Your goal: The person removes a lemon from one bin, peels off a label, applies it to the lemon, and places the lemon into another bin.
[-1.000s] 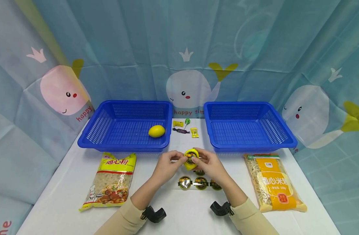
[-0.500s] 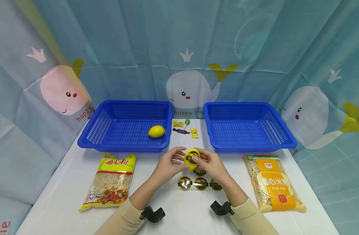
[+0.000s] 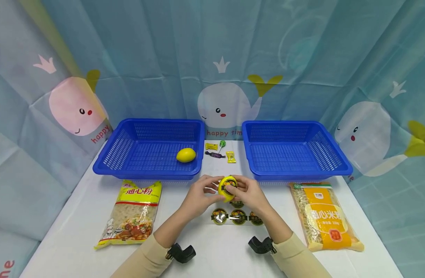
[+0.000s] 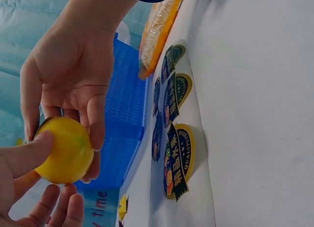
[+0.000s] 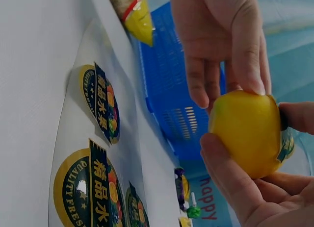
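Observation:
Above the middle of the table, a yellow lemon (image 3: 222, 194) bears a round black-and-gold sticker (image 3: 229, 181) on its upper face. My right hand (image 3: 249, 196) grips it from the right, thumb over the sticker and fingers round the side. From the left, my left hand (image 3: 197, 197) pinches the lemon lightly between thumb and forefinger; its other fingers are off the fruit. In the right wrist view, a sticker edge (image 5: 285, 146) curves away from the lemon (image 5: 248, 131). Below the hands lies a clear sheet of matching stickers (image 3: 238, 217), partly hidden by the right hand.
Two blue baskets stand behind: the left basket (image 3: 146, 177) contains another lemon (image 3: 186, 155), beside the right basket (image 3: 299, 173). Wrapped candies (image 3: 215, 155) and a green lollipop (image 3: 222, 143) lie between them. Pasta bags flank the hands, left bag (image 3: 134, 212) and right bag (image 3: 325, 216).
The left fingers have come off the sticker's edge, spread, then closed in on the lemon's left side. The right hand keeps its grip, and the lemon has turned slightly.

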A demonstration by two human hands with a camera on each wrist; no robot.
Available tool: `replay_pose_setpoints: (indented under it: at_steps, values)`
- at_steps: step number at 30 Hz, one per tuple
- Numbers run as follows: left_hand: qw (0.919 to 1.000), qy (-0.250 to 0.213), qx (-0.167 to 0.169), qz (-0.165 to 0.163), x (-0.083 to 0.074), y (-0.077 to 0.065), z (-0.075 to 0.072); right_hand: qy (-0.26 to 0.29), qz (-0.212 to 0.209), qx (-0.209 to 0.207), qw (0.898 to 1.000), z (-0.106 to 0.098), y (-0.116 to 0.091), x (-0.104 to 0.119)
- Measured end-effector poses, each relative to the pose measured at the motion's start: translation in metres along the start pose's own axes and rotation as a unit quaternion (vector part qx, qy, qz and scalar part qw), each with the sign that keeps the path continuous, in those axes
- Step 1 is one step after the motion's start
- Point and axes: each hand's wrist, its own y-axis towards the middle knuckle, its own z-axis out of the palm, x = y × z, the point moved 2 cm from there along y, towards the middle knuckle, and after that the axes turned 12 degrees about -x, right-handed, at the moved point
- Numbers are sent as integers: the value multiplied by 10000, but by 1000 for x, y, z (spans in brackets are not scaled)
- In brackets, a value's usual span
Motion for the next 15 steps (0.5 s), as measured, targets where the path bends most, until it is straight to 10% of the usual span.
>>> replay_pose_setpoints:
  at_steps: [15]
  values:
    - [9994, 22, -204, 280, -2, -4, 2, -414, -34, 94, 9991, 6, 2, 7]
